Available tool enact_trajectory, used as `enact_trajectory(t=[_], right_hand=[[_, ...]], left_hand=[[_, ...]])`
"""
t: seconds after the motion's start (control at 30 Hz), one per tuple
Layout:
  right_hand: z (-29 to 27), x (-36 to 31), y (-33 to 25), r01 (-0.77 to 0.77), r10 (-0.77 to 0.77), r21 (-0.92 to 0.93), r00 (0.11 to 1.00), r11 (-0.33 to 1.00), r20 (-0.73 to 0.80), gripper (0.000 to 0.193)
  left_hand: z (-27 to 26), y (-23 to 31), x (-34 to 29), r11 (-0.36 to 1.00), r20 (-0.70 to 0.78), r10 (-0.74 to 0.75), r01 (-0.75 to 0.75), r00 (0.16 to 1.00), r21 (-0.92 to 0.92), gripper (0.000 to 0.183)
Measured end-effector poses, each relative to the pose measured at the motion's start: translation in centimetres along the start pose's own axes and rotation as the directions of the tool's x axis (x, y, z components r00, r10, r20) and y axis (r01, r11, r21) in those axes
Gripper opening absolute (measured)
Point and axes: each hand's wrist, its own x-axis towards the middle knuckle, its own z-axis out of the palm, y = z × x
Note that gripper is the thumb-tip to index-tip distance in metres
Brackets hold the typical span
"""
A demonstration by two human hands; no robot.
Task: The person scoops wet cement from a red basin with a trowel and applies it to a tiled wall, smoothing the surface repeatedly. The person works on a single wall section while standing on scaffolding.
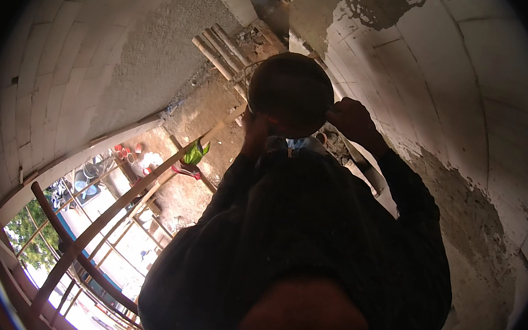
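In front of my body is a dark, round bucket-like vessel, deep in shadow so its contents cannot be made out. A thin light line, perhaps a wire handle, runs along its left edge. My left hand is at its lower left side, mostly in shadow with its fingers hard to see. Against the vessel's right edge is my right hand, its fingers curled closed at the rim. Both dark-sleeved arms bend in toward the vessel.
Several wooden poles lie beyond the vessel. A long wooden pole slants across the left, near a green and red bundle. Partly plastered block walls rise on both sides. Red buckets stand below on the left.
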Motion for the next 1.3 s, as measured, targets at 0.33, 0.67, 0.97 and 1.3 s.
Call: enact_trajectory(t=[0.33, 0.67, 0.97, 1.3], right_hand=[[-1.6, 5.6, -4.6, 0.07, -0.148, 0.521, 0.983, 0.851, 0.109, 0.035], [-11.1, 6.3, 12.4, -0.329, 0.483, 0.91, 0.857, 0.252, 0.177, 0.035], [-13.2, -1.1, 1.2, -0.11, 0.162, 0.431, 0.983, 0.896, -0.087, 0.027], [2.5, 7.3, 0.1, -0.004, 0.001, -0.037, 0.995, 0.999, -0.104, 0.024]], left_hand=[[-8.4, -1.4, -1.9, 0.972, -0.087, 0.199, -0.184, 0.976, 0.149, 0.058], [-12.8, -0.3, -3.4, 0.998, -0.352, -0.049, 0.035, 0.935, -0.045, 0.062], [-10.0, 0.6, -1.0, 0.998, -0.255, 0.068, -0.063, 0.965, 0.028, 0.052], [-1.7, 2.3, 1.1, 0.994, -0.01, 0.07, -0.069, 0.998, 0.087, 0.054]])
